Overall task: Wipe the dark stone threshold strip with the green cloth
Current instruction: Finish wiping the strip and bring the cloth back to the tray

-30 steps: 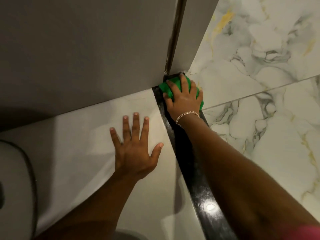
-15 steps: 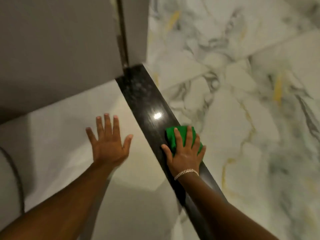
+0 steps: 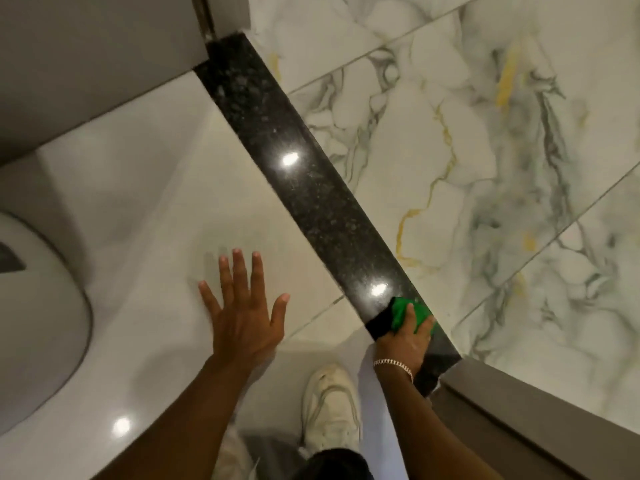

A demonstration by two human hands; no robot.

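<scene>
**Threshold strip: cloth at the near end**

Head view: threshold strip (image 3: 304, 174) runs diagonally, far-left to near-right. I see right hand (image 3: 403, 341) pressing green cloth (image 3: 403, 311) onto its near end. Left hand (image 3: 242, 317) splayed flat on pale floor tile (image 3: 145, 188), grasping nothing. Unwiped run probably lies up-left.

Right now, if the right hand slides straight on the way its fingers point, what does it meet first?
Likely nothing soon: the right hand, pressing the green cloth, points up the bare dark stone threshold strip. The far door frame ends that line.
</scene>
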